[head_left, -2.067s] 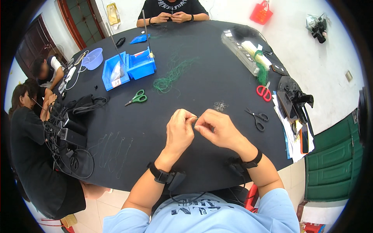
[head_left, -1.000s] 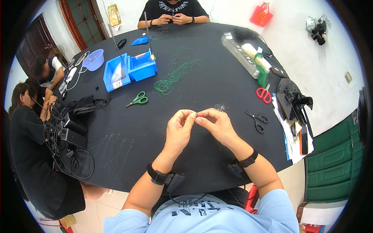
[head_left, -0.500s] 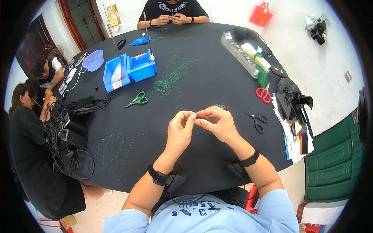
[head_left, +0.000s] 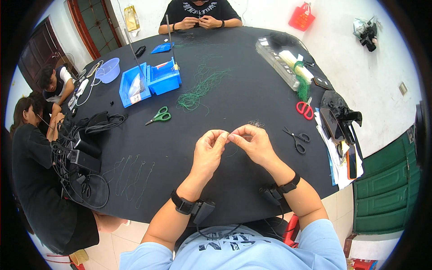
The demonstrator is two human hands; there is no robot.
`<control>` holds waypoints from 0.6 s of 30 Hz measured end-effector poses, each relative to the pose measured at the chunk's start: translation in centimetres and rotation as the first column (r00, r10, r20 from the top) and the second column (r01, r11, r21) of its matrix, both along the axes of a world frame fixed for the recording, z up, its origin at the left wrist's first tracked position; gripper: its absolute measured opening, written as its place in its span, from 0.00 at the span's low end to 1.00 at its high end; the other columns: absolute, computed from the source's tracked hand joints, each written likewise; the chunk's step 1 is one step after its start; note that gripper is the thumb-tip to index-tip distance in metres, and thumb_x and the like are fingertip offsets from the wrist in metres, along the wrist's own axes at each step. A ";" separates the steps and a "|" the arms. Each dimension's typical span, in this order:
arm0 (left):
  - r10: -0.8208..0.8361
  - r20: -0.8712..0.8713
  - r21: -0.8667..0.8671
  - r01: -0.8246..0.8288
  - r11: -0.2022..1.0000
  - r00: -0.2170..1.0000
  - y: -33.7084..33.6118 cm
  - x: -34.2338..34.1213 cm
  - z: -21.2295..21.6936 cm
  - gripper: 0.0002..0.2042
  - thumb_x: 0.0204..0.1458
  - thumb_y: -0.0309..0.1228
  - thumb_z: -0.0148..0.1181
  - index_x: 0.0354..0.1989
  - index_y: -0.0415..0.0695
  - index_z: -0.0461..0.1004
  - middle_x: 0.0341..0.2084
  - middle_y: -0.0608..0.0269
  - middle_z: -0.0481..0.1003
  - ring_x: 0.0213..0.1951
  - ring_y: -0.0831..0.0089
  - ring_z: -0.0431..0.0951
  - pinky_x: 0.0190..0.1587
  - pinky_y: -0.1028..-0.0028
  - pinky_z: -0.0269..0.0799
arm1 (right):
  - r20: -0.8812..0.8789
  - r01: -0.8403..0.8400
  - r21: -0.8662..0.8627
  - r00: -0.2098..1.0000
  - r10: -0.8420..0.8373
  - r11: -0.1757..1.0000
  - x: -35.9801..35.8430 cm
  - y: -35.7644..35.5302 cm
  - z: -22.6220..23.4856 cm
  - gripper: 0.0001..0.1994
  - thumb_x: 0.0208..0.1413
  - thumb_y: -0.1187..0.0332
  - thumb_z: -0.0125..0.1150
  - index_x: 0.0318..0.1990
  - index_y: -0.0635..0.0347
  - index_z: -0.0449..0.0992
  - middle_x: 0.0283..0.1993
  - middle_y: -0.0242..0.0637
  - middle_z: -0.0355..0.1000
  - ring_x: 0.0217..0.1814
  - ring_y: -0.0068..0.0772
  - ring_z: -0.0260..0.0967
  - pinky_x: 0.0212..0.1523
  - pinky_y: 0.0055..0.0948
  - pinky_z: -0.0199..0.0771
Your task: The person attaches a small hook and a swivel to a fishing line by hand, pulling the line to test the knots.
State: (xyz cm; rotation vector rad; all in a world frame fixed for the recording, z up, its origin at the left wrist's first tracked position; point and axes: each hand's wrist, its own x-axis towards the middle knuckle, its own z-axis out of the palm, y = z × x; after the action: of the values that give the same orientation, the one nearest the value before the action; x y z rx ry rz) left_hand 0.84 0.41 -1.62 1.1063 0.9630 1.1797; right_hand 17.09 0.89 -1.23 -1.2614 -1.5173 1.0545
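Observation:
Over the near middle of the black table, my left hand [head_left: 209,150] and my right hand [head_left: 253,143] meet at the fingertips. Each is closed in a pinch. A faint thin line [head_left: 235,152] curves below the fingertips and seems to run between both pinches; its ends are hidden. Just beyond my right hand lies a small heap of fine metallic pieces [head_left: 256,123], too small to make out. To the left, several thin lines [head_left: 130,175] lie spread side by side, with tiny pieces at their far ends.
Green-handled scissors [head_left: 160,115], a tangle of green line [head_left: 198,94] and blue bins [head_left: 163,76] with upright rods stand beyond my hands. Black scissors [head_left: 298,139] and red-handled scissors [head_left: 305,109] lie right. Cables [head_left: 67,157] crowd the left edge. Other people sit around the table.
Both hands have come slightly nearer to me, their fingertips still together. More of the small metallic heap shows past my right hand.

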 end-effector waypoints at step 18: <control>-0.042 -0.014 -0.037 0.041 0.998 0.999 -0.3 0.5 0.0 0.10 0.58 0.34 0.58 0.40 0.39 0.75 0.28 0.69 0.74 0.26 0.85 0.66 0.29 0.84 0.62 | -0.084 0.051 0.117 0.996 -0.041 0.992 -0.5 0.1 -0.9 0.07 0.53 0.70 0.62 0.35 0.65 0.75 0.36 0.36 0.72 0.35 0.24 0.72 0.36 0.24 0.74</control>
State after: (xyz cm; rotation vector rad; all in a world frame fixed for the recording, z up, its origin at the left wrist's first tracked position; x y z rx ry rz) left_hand 1.36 0.08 -1.67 1.1022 0.9653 1.1173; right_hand 16.63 0.97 -2.10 -1.1525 -1.4606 0.9595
